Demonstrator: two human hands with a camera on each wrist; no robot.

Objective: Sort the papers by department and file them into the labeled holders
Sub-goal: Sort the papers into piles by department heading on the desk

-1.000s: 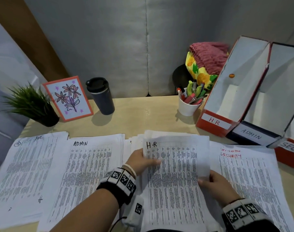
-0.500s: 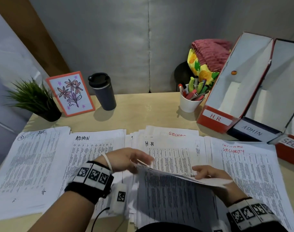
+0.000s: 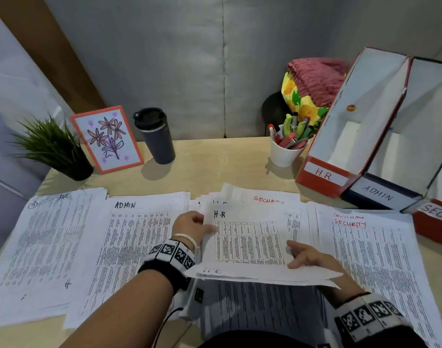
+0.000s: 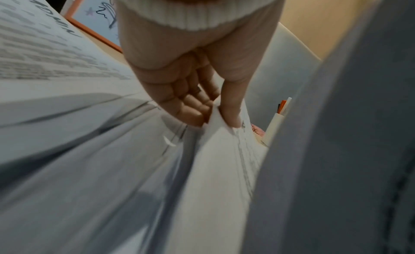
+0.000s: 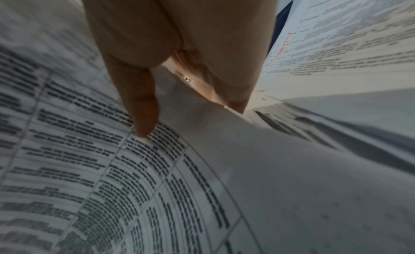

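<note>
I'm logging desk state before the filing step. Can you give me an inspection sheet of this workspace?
Surface: wooden desk, front covered by paper piles.
Job's things: HR sheet lifted; ADMIN pile; SECURITY pile; H.R. holder and ADMIN holder look empty.
Clutter: plant, flower card, tumbler, pen cup.
Grips: left hand pinches the sheet; right hand holds its other edge.
Cables: black wrist lead.
Surroundings: grey padded panel.
</note>
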